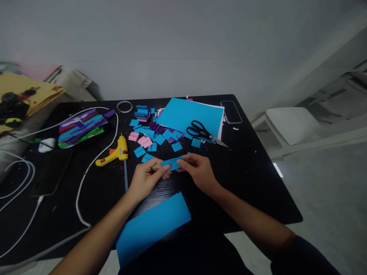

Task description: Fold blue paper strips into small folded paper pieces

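Observation:
A small blue paper strip (172, 163) is stretched between my two hands above the black table. My left hand (147, 176) pinches its left end between thumb and fingers. At the right end, my right hand (199, 170) grips it the same way. Larger blue sheets (155, 225) lie at the table's front edge below my hands. Just beyond my hands are several small folded blue pieces (139, 151) and some pink pieces (145, 142). Black-handled scissors (203, 133) rest partly on a big blue sheet (189, 114), their blades pointing right.
A yellow glue gun (116, 152) with its white cable lies left of my hands. Farther left are bundled coloured papers (82, 128), a dark phone (53, 173) and a white mouse (47, 145). Another phone (231, 112) sits at the back right; a white stool (294, 124) stands beyond.

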Demonstrator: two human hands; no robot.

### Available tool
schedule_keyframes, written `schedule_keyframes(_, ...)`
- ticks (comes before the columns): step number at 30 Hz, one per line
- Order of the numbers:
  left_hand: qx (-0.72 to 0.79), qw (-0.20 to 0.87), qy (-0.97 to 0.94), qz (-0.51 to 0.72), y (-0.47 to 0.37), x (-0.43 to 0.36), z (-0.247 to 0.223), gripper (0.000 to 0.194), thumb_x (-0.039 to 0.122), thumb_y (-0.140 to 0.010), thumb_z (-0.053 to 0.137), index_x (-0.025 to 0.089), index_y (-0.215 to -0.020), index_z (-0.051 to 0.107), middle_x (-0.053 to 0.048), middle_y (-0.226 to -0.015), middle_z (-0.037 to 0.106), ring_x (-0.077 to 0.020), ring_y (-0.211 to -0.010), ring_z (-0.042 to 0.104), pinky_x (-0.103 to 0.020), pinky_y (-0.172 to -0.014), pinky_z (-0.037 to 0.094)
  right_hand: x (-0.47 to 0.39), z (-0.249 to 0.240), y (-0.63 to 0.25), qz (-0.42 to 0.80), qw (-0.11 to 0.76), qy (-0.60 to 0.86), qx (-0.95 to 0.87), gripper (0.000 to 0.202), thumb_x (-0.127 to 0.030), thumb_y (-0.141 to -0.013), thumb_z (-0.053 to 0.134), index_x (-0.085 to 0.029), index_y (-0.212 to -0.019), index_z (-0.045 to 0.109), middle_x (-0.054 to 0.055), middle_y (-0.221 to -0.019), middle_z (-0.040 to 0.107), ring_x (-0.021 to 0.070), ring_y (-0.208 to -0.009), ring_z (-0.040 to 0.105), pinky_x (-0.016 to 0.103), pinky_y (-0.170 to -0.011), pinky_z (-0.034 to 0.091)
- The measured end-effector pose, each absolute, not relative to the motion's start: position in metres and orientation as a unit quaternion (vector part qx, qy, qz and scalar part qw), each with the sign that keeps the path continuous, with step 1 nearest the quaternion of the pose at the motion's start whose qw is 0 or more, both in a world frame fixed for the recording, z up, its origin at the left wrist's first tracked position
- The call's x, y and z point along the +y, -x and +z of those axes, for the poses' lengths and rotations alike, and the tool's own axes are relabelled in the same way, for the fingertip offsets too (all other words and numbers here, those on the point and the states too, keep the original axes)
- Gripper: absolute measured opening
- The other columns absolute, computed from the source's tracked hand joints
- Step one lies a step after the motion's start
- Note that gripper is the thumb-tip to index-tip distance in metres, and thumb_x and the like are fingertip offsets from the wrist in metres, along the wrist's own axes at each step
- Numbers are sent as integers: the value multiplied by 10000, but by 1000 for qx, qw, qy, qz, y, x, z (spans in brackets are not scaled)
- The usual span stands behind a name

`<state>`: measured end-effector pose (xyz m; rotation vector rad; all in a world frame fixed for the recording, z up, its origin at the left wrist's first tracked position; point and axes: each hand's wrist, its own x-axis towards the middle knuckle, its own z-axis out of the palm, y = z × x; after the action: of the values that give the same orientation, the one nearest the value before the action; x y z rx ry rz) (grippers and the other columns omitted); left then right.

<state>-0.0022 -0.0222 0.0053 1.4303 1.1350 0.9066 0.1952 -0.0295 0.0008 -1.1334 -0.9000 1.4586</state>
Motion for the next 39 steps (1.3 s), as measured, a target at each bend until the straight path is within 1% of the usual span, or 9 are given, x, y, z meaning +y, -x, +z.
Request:
schedule_keyframes(5, 445, 506, -635, 379, 7, -23, 3, 322, 432, -1039, 564, 180, -1191, 694, -34, -822, 752, -165, -764, 729, -292, -760, 581, -26, -2, -199, 650, 507, 459, -331, 306, -431, -732, 898, -175, -868, 800, 19, -838, 771, 160, -758, 735, 291, -698, 670)
schedule_keyframes(9, 391, 513, -638, 421, 5, -24, -1, 541, 330, -951, 725, 235, -1445, 526, -15, -940, 696, -156, -861, 706, -287, -817, 579, -21, -5, -202, 721, 481, 428, -255, 412, -403, -700, 934, -179, -1008, 779, 27, -846, 768, 163, -766, 756, 251, -653, 649)
schedule_keyframes(14, 397, 480, -656, 426, 3, -24, -8, 560, 251, -861, 828, 250, -1365, 584, 5, -919, 704, -142, -825, 696, -276, -814, 586, -22, -7, -201, 758, 438, 408, -259, 451, -448, -761, 886, -214, -1123, 757, 41, -913, 769, 167, -767, 760, 267, -655, 643)
schedule_keyframes(20, 424, 408, -675, 445, 5, -20, -4, 410, 297, -838, 847, 240, -1213, 693, -39, -1069, 703, -164, -867, 700, -285, -769, 599, -29, -12, -196, 602, 461, 455, -466, 353, -481, -869, 772, -247, -1133, 760, 61, -1115, 744, 224, -1002, 720, 368, -826, 636)
schedule_keyframes(24, 422, 403, -677, 449, 5, -19, 1, 366, 321, -840, 841, 232, -1171, 711, -83, -1254, 683, -219, -1041, 710, -327, -843, 618, -31, -9, -198, 549, 488, 440, -517, 419, -414, -801, 853, -249, -1160, 712, 76, -1235, 702, 253, -1133, 684, 416, -987, 571)
schedule_keyframes(27, 426, 438, -660, 436, 4, -19, 2, 399, 329, -840, 842, 223, -1196, 694, -90, -1269, 702, -233, -1080, 719, -369, -925, 615, -30, -5, -201, 532, 512, 426, -523, 556, -341, -710, 933, -267, -1194, 670, 55, -1186, 704, 246, -1127, 686, 411, -1002, 557)
schedule_keyframes(30, 434, 468, -647, 418, 3, -20, 1, 404, 334, -833, 847, 214, -1182, 683, -81, -1232, 723, -238, -1103, 719, -390, -980, 597, -29, -4, -202, 493, 540, 417, -539, 594, -270, -734, 915, -294, -1265, 650, 29, -1113, 718, 224, -1083, 697, 405, -1010, 548)
schedule_keyframes(35, 427, 515, -627, 400, 3, -20, 1, 341, 333, -839, 836, 217, -1101, 651, -33, -1031, 750, -212, -998, 731, -364, -933, 593, -29, -4, -205, 420, 540, 430, -589, 216, -220, -875, 760, -276, -1083, 771, 53, -1099, 719, 226, -1057, 692, 404, -981, 552)
schedule_keyframes(39, 431, 521, -621, 396, 3, -20, 3, 368, 349, -867, 801, 201, -1164, 641, -44, -977, 745, -200, -936, 718, -343, -877, 577, -25, -2, -208, 425, 574, 452, -535, 69, -262, -869, 768, -254, -932, 793, 72, -1141, 694, 244, -1118, 681, 393, -951, 568)
